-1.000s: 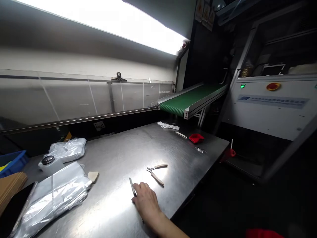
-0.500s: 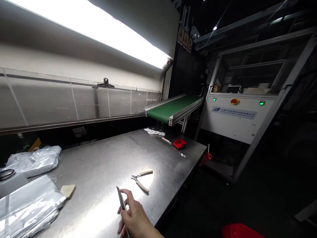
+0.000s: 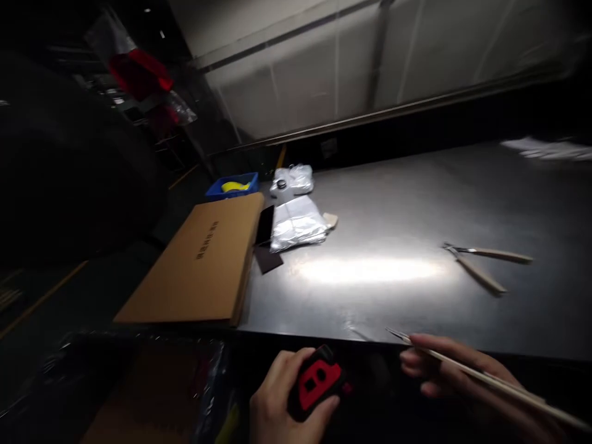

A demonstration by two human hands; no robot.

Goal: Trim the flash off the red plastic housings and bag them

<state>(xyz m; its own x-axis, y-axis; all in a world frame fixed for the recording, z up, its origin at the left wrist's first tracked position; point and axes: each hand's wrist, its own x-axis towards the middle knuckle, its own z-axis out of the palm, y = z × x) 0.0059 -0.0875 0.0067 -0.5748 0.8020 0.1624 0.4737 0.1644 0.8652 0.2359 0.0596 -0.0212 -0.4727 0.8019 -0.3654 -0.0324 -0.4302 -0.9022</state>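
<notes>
My left hand (image 3: 287,398) is closed round a red and black tape measure (image 3: 319,382), in front of the table's near edge. To the right, my right hand (image 3: 456,370) grips a slim, pale utility knife (image 3: 490,382), its thin blade pointing left over that edge. Motion smears this hand a little. Cutting pliers (image 3: 481,262) with cream handles lie spread on the metal table (image 3: 383,216), beyond the right hand and apart from it.
A flat cardboard box (image 3: 198,265) lies at the table's left end. Behind it are a blue bin (image 3: 231,186) and stacked clear plastic bags (image 3: 298,222). White gloves (image 3: 546,149) rest at the far right. A bag-lined container (image 3: 148,382) stands below left.
The view has swung left, bringing the cardboard box and blue bin in and taking the conveyor out. My left hand has come into view with the tape measure. My right hand still holds the knife.
</notes>
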